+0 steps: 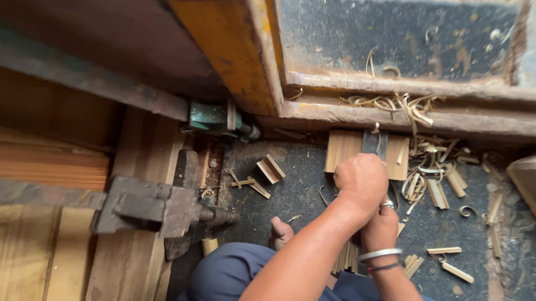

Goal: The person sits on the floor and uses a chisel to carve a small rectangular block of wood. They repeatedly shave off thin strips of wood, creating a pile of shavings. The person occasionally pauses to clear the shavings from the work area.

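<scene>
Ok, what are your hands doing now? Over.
Left hand fisted on blade over wood block. Right hand gripping bamboo strips. Shavings scattered around.

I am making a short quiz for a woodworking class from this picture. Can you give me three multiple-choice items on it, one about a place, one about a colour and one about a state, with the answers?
1. Where does the flat wooden block lie?
A. on the dark floor below the step
B. on the clamp
C. on the person's knee

2. What colour is the painted beam at the top?
A. blue
B. yellow
C. white

3. How is the left hand set?
A. open and flat
B. closed in a fist around a tool
C. out of view

Answers: 1 A, the block rests on the floor among wood shavings. 2 B, its face is worn yellow. 3 B, the fingers are curled shut and a metal blade sticks out beyond them, with the right hand close behind.
</scene>
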A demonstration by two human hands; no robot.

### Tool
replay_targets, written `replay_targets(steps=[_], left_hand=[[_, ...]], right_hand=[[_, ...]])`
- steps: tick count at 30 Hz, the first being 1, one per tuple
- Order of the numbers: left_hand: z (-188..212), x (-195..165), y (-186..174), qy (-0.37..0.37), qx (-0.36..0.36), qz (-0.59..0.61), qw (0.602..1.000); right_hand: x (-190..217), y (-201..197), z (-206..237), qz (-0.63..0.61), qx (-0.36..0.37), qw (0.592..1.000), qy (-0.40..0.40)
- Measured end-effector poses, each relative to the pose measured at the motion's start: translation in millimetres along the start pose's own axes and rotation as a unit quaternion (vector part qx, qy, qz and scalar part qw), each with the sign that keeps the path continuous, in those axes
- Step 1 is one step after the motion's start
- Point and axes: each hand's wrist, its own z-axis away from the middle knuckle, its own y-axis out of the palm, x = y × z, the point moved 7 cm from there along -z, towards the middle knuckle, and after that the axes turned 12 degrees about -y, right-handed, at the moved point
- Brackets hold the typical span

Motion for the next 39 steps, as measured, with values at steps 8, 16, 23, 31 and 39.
replay_targets(steps=[8,16,23,31,39], left_hand=[[-19.9,18.8,-42.3,0.060,0.087,-0.019,0.994],[-23.8,4.3,-54.2,-0.014,-0.055,0.151,0.987],[-26.5,1.0,-52.4,-0.053,-0.054,0.146,0.986],[6.0,5.5,-44.7,-0.048,0.046,0.100,0.993],[58.7,3.0,-18.0,0.010,0.111,-0.024,0.993]], right_hand=[[79.7,-39.8,16.0,-0.231,-0.017,0.942,0.243],[83.1,-113.3,17.5,-0.077,-0.070,0.957,0.272],[58.5,-86.2,24.4,-0.135,-0.067,0.949,0.276],[57.3,-61.5,42.0,-0.179,-0.002,0.926,0.333],[47.3,-40.0,60.7,-0.197,0.075,0.905,0.370]])
